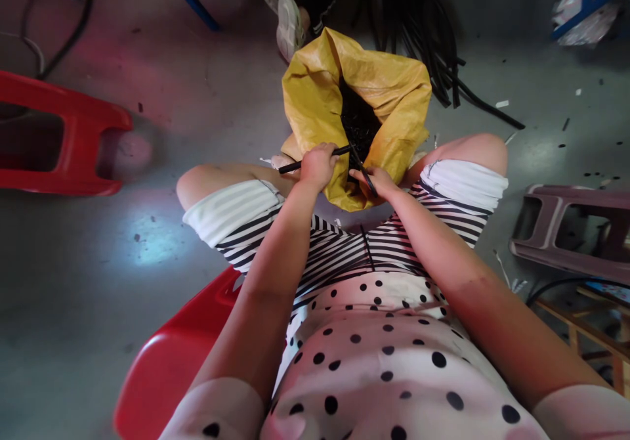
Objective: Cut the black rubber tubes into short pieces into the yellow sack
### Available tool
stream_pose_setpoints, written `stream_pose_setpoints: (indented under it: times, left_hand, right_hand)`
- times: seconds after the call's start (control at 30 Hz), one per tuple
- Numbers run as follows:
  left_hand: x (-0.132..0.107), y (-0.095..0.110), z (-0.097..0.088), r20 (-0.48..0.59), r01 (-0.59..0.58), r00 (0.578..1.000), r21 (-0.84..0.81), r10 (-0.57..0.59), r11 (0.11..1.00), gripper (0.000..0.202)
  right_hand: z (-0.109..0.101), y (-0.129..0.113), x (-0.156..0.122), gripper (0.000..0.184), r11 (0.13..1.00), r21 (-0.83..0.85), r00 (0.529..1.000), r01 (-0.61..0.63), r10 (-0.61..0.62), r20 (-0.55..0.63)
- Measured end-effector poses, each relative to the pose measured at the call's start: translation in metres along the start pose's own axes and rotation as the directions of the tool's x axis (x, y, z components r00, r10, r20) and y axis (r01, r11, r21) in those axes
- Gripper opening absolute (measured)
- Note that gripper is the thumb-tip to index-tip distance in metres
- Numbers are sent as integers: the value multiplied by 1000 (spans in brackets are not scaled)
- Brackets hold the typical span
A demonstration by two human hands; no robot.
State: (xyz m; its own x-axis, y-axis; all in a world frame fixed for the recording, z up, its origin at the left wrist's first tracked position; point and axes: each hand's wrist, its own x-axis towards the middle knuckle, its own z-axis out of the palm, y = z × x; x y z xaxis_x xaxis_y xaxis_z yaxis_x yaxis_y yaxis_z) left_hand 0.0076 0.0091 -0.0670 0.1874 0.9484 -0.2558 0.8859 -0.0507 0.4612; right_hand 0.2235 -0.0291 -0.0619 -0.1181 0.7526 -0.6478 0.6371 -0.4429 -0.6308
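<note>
My left hand [318, 166] is closed around a short black tube [291, 167], which points out on both sides of the fist. In my right hand [378, 182] is a pair of scissors [363, 172] with dark handles. Their blades meet the tube's right end, above the bag's opening; whether they are parted is too small to tell. The yellow bag [315, 85] stands between the knees with its rim folded outward. Inside it lie many small black pieces [361, 121], partly hidden by the rim.
Long black tubes [438, 46] lie in a heap behind the bag. Another person's shoes [289, 26] are close to its far side. A red stool [73, 138] stands at left, a brown stool [571, 226] at right. Small scraps dot the grey floor [207, 98].
</note>
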Motion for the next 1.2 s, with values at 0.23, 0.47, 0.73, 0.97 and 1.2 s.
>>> stream_pose_setpoints:
  times: [0.23, 0.47, 0.73, 0.97, 1.2]
  left_hand:
    - [-1, 5, -3, 60, -30, 998, 8, 30, 1000, 40]
    - [1, 1, 3, 65, -23, 998, 13, 22, 1000, 32]
    - [2, 1, 5, 81, 7, 997, 26, -9, 1000, 33]
    - [5, -7, 9, -8, 47, 999, -18, -47, 999, 34]
    - [3, -1, 4, 25, 67, 997, -11, -67, 998, 34]
  right_hand:
    - [0, 0, 1, 67, 1000, -27, 1000, -7, 7, -13]
    - [2, 0, -2, 71, 998, -57, 1000, -12, 10, -25]
    - [1, 3, -2, 69, 994, -109, 998, 1, -8, -69]
    - [-2, 1, -4, 72, 999, -21, 1000, -26, 25, -12]
    - [-1, 1, -6, 78, 999, 22, 998, -39, 37, 59]
